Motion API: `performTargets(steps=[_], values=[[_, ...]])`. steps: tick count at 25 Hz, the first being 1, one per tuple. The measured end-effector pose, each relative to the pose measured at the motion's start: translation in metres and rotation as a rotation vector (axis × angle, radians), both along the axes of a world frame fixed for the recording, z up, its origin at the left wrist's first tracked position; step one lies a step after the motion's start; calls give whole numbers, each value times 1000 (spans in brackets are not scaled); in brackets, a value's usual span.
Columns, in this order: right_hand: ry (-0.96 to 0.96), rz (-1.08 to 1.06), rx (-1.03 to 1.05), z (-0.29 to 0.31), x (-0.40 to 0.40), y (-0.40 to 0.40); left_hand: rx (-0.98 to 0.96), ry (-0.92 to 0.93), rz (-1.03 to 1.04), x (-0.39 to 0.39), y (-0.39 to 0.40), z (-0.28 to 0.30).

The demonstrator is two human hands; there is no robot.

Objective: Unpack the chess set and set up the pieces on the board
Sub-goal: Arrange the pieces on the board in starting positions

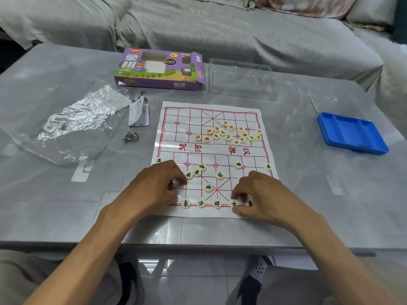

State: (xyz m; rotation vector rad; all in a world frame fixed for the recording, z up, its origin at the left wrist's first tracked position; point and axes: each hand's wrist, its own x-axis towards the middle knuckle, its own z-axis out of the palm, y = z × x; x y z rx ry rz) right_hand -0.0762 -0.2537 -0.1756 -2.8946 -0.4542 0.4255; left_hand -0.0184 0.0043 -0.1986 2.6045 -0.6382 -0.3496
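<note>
Nearest the viewer, both hands work the black back rank of the paper xiangqi board (pixel 220 213). The right hand (pixel 262 194) pinches a black-lettered advisor disc (pixel 234 203) between thumb and fingertips, right on the bottom line. The left hand (pixel 157 186) rests curled at the board's left edge, fingertips down beside a loose black piece (pixel 189 175); whether it actually grips one I cannot tell.

The discs look small, light, hard and smooth, likely plastic. They should slide readily on the glossy sheet, so a rim pinch with thumb and forefinger seems the safest hold, with a straight set-down rather than a push. The board itself appears thin, creased and limp; dragging a piece could shift it and scatter those already placed.

Along the bottom line sit an elephant (pixel 185 203), another advisor (pixel 201 203) and the general (pixel 217 203). Further up, several black pieces lie unsorted. Beyond the river, the red pieces (pixel 229 134) sit heaped in a loose cluster, not yet arranged.

Farther still, a purple xiangqi box (pixel 160 71) lies by a clear plastic tray (pixel 240 78).
</note>
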Motion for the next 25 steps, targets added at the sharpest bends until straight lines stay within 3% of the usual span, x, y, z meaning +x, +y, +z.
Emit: performTargets(steps=[5, 11, 25], values=[[-43, -85, 64, 3, 4, -5, -14, 11, 15, -1, -1, 2], [-210, -416, 64, -5, 35, -19, -14, 6, 21, -1, -1, 2], [-242, -332, 52, -24, 43, -10, -30, 15, 28, -4, 0, 3]])
